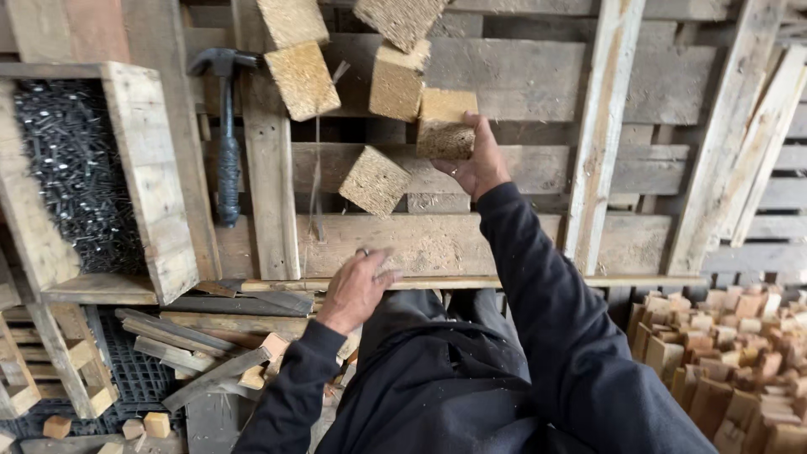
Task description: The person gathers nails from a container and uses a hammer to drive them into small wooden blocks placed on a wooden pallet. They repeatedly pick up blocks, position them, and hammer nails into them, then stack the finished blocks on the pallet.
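Our right hand (477,166) had its fingers clasped around a pressed-wood block (445,124) over the middle of the pallet (521,80). Our left hand (357,290) hovered loose and empty at the pallet's near edge, beside another block (374,180). A hammer (225,134) lay toward the left edge, next to a crate of nails (76,168).

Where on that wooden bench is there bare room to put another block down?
Bare board lies right of the right hand, between two slanted slats. The plank above the left hand is also free. Blocks crowd the middle; the hammer and nail box fill the left.
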